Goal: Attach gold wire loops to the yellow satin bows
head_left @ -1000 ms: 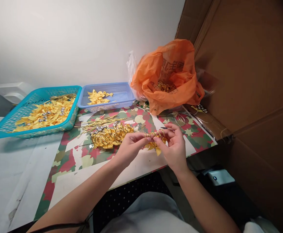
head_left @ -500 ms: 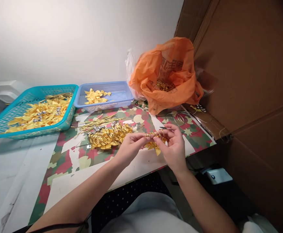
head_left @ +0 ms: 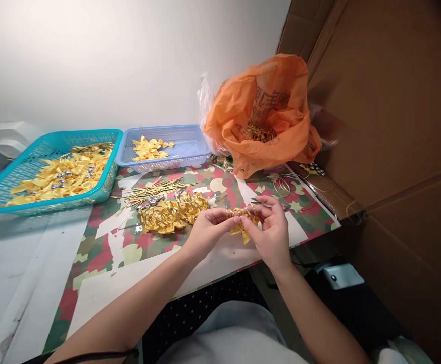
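Note:
My left hand [head_left: 204, 231] and my right hand [head_left: 271, 233] meet over the front of the table, thumbs and fingertips pinched together. Between them they hold several yellow ribbon bows [head_left: 245, 235] with coiled gold wire [head_left: 237, 212] along the top. The fingers cover part of these bows. Close to my right fingers shows a dark, pointed blade-like piece [head_left: 257, 200]; whether that hand holds it, I cannot tell. Left of my hands lies a heap of yellow bows with gold wire loops [head_left: 167, 216]. Just behind that heap are loose gold wire ties [head_left: 154, 192] and small silver beads [head_left: 151, 202].
A teal basket [head_left: 108, 184] of yellow bows stands at the left, beside a blue basket [head_left: 188, 163] with fewer bows. An orange plastic bag [head_left: 258, 159] sits at the back. Cardboard [head_left: 387, 111] walls off the right side. Below it lies a white phone [head_left: 343, 276].
Both hands stay together on the bows with only slight finger movement; the gold wire loops have shifted a little. The camera's view has moved slightly.

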### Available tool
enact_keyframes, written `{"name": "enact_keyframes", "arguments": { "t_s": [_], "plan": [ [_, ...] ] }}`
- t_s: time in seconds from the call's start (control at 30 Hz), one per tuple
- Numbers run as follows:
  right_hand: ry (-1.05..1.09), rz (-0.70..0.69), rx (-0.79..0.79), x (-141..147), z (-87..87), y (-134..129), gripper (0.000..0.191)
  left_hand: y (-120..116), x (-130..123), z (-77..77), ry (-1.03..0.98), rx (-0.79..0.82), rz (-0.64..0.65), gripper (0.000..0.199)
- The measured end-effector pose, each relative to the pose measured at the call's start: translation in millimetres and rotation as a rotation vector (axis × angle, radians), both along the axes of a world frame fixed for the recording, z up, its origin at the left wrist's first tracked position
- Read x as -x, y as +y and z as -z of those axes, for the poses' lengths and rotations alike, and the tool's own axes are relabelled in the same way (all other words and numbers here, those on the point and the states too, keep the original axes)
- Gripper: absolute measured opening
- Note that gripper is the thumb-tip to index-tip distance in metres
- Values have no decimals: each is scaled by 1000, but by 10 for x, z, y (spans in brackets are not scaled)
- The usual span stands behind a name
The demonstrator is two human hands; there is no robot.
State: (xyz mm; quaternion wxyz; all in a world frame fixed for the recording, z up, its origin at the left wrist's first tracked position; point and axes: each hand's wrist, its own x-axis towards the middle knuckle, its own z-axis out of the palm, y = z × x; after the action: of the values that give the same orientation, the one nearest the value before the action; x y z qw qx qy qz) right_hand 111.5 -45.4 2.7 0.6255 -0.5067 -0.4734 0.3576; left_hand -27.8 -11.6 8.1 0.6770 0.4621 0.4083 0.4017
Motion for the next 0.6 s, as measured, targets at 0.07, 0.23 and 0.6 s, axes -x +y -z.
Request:
{"name": "enact_keyframes", "arguments": {
  "t_s": [0.07,0.23,0.6],
  "plan": [
    [2,-15,2,-4,3,-16,42,-7,0,9,5,3,-20,26],
    [2,-48,9,-18,-7,-44,39,-14,-11,26,-30,5,-19,27],
    [-97,-35,-29,1,7,-58,44,-13,-21,33,-63,28,-16,28]
  ]
}}
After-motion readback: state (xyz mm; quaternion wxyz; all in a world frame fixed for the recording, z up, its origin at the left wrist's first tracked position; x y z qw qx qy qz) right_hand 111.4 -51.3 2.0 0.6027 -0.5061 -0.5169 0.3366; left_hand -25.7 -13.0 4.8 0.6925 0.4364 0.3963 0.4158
